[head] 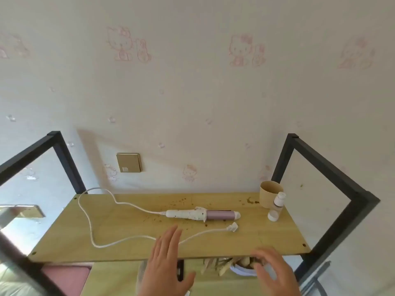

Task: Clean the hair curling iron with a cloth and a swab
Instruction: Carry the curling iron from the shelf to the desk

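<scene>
A curling iron (203, 214) with a speckled white handle and a pink barrel lies across the middle of the wooden shelf (132, 246). Its white cord (89, 227) loops to the left and comes back to a plug (232, 227) in front of the barrel. My left hand (165, 263) hovers flat over the shelf's front edge with its fingers straight, above the cord and holding nothing. My right hand (271, 272) is at the front right edge, blurred, fingers loosely bent with nothing in them. I see no cloth and no swab.
A brown paper cup (269, 196), a small white bottle (279, 201) and a white cap (273, 216) stand at the back right. Brown crumbs dot the shelf around the iron. Black frame posts (320, 242) rise at both sides. A bowl (243, 271) with wooden clips sits on the lower level.
</scene>
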Available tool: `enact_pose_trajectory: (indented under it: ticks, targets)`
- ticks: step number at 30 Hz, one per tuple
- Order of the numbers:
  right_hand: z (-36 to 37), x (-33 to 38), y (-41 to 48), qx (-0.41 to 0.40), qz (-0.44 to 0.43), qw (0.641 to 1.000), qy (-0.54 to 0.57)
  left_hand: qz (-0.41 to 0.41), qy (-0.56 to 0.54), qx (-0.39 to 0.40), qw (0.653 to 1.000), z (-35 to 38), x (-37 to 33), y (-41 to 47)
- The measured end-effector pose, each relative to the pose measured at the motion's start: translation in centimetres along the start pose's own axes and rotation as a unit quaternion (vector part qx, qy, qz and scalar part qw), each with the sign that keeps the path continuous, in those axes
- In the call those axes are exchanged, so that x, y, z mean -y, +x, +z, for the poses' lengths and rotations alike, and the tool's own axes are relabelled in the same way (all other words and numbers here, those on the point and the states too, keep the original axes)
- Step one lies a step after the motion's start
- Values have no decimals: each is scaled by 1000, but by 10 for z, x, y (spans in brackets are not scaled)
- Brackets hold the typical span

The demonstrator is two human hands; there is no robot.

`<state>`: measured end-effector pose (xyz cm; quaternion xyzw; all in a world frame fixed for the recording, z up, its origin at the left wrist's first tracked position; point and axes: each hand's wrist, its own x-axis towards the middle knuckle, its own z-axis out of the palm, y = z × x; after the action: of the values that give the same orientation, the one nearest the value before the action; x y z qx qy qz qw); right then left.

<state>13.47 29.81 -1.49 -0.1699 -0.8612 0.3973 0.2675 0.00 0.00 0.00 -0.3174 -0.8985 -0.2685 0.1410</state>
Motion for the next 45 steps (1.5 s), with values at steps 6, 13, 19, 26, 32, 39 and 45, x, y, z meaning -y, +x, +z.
enact_pose_trajectory:
  ticks: [6, 13, 19, 26, 32, 39, 45]
  targets:
    - [29, 21, 58, 206, -57, 956, -200, -41, 99, 158, 982, 13, 31, 84]
    - [54, -9, 54, 149, -82, 935, -310, -60, 114, 205, 970, 20, 57, 115]
    - [56, -9, 55, 138, -104, 925, -339, -48, 143, 245, 958, 11, 53, 119]
    - [50, 1, 58, 166, -27, 953, -253, -66, 130, 219, 965, -8, 49, 90]
    - [35, 40, 16, 166, 107, 980, 19, -147, 97, 162, 971, -58, 46, 11]
    - [52, 59, -93, 224, 136, 954, 145, -282, 30, 117, 952, -92, 59, -133]
    - [86, 45, -153, 273, 197, 930, 148, -398, 10, 93, 913, -92, 84, -220]
